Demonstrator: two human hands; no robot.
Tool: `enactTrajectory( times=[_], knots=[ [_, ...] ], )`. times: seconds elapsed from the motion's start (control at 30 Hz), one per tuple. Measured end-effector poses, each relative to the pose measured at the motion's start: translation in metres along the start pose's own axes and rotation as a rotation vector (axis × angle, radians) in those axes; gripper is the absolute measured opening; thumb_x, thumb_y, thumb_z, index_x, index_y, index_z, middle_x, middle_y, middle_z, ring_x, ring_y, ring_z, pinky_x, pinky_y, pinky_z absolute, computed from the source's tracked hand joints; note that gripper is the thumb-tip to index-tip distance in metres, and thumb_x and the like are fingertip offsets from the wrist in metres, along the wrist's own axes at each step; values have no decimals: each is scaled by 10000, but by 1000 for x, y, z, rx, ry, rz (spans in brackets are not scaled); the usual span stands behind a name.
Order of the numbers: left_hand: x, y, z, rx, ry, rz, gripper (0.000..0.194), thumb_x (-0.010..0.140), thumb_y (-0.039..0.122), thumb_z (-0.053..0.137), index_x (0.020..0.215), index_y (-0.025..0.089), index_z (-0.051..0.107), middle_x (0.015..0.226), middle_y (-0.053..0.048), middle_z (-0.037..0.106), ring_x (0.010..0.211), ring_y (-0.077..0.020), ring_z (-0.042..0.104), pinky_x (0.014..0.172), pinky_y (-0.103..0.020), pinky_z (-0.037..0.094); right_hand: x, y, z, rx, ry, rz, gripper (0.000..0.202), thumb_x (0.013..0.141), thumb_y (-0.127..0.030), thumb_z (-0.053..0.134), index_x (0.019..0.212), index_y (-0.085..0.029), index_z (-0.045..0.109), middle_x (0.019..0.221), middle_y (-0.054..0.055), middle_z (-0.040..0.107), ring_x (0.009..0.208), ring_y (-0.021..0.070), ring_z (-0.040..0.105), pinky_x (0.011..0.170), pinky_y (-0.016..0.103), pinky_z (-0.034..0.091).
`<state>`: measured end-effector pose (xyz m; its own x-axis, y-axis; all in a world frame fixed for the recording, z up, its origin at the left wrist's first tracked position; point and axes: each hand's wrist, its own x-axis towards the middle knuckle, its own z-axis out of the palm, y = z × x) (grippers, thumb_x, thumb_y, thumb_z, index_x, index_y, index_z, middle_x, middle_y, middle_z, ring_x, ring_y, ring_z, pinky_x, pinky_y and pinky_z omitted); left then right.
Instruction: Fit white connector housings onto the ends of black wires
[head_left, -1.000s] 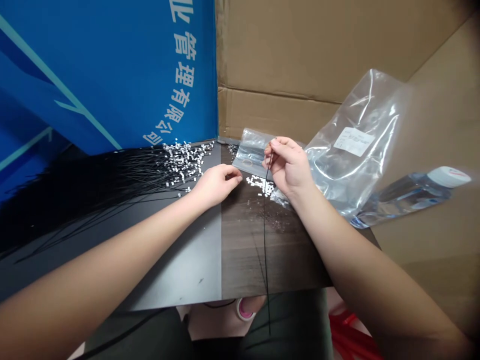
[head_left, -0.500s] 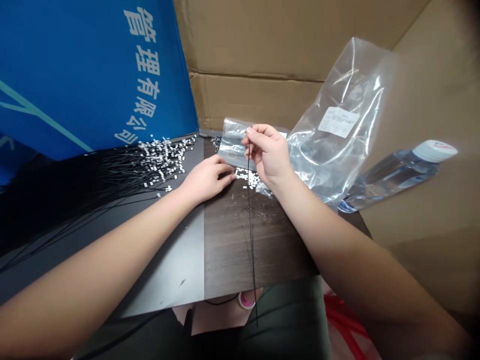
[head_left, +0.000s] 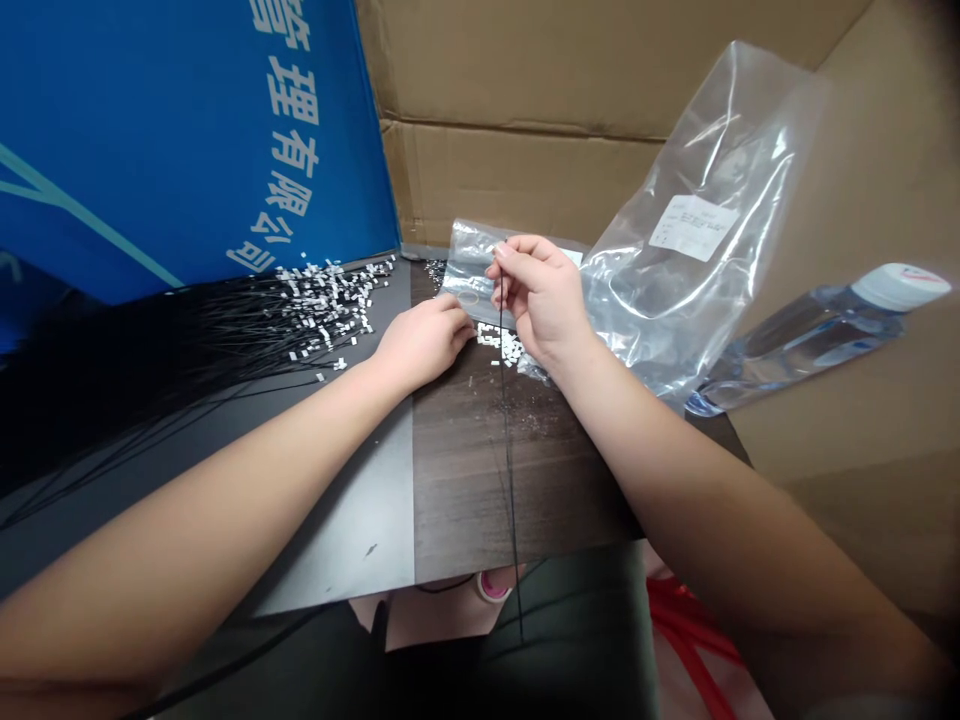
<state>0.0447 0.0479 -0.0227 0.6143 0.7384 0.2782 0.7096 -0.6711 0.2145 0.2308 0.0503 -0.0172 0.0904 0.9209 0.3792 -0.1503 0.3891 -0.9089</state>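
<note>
My right hand [head_left: 546,298] pinches the upper end of a thin black wire [head_left: 510,470], which hangs down past the table's front edge. Beside a small pile of white pieces [head_left: 510,347] on the brown tabletop [head_left: 480,500], my left hand [head_left: 427,342] rests with its fingers bent together. Its fingertips are at the pile's left side, and whatever they hold is too small to make out. To the left lies a large bundle of black wires [head_left: 150,350] with many white pieces [head_left: 322,300] at their ends.
A clear plastic bag [head_left: 675,300] with a white label stands at the right, next to a tilted water bottle [head_left: 810,335]. A smaller clear bag [head_left: 469,260] lies behind my hands. Cardboard [head_left: 517,75] and a blue panel [head_left: 180,130] rise behind the table.
The fingers of my left hand have drawn closer together beside the white pile. My right hand still holds the wire. The whole view has shifted slightly.
</note>
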Motion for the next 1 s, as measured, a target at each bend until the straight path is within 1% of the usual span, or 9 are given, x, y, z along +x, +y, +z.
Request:
enactTrajectory(
  times=[0.1, 0.17, 0.3, 0.47, 0.6, 0.8, 0.87, 1.0],
  knots=[
    [1, -4, 2, -90, 26, -30, 192, 979, 284, 600, 966, 169, 753, 1104, -101, 705, 999, -253, 668, 884, -388, 533, 1, 2, -1, -27, -35, -22, 339, 926, -584, 721, 931, -267, 600, 842, 14, 630, 685, 154, 592, 597, 328, 493],
    [1, -7, 3, -141, 47, -49, 135, 932, 248, 635, 984, 167, 730, 1078, -93, 698, 974, -240, 662, 880, -378, 530, 2, 3, -2, -21, -33, -24, 338, 922, -581, 724, 928, -266, 600, 839, 14, 628, 685, 154, 591, 594, 327, 488],
    [1, -10, 1, -160, 79, -96, 172, 877, 152, 596, 997, 160, 719, 1037, -88, 689, 969, -234, 652, 897, -379, 528, 2, 3, -2, 3, -13, -29, 314, 927, -550, 724, 928, -261, 601, 842, 17, 635, 674, 151, 584, 591, 329, 487],
    [1, -10, 2, -166, 51, -54, 185, 913, 197, 586, 984, 161, 753, 1079, -100, 688, 1014, -235, 648, 972, -388, 527, 2, 3, -3, -38, -33, -41, 336, 929, -584, 712, 958, -267, 602, 853, 23, 627, 733, 171, 610, 602, 333, 487],
    [0, -10, 3, -157, 63, -57, 209, 929, 204, 575, 1018, 163, 760, 1102, -100, 684, 1037, -232, 644, 999, -384, 530, 2, 3, -2, -27, -37, -29, 326, 932, -570, 708, 958, -266, 595, 852, 21, 626, 742, 172, 607, 618, 339, 496],
    [-1, -10, 3, -112, 53, -84, 300, 904, 130, 530, 1098, 128, 760, 1174, -133, 668, 1113, -260, 646, 1053, -407, 527, -2, -5, 2, 42, -11, 16, 311, 907, -528, 735, 916, -254, 587, 830, 13, 618, 722, 159, 589, 613, 323, 476],
    [-1, -11, 4, -100, 58, -80, 320, 906, 125, 518, 1112, 137, 762, 1180, -129, 666, 1117, -259, 647, 1057, -410, 530, -3, -7, 3, 55, 2, 33, 310, 900, -519, 745, 910, -251, 590, 830, 13, 621, 737, 160, 595, 618, 320, 473],
    [-2, -11, 5, -71, 69, -52, 290, 924, 181, 543, 1089, 156, 781, 1162, -121, 675, 1079, -257, 652, 1031, -414, 541, -3, -8, 4, 70, 10, 36, 283, 900, -486, 749, 905, -249, 595, 835, 15, 636, 718, 156, 588, 619, 325, 475]
  ],
)
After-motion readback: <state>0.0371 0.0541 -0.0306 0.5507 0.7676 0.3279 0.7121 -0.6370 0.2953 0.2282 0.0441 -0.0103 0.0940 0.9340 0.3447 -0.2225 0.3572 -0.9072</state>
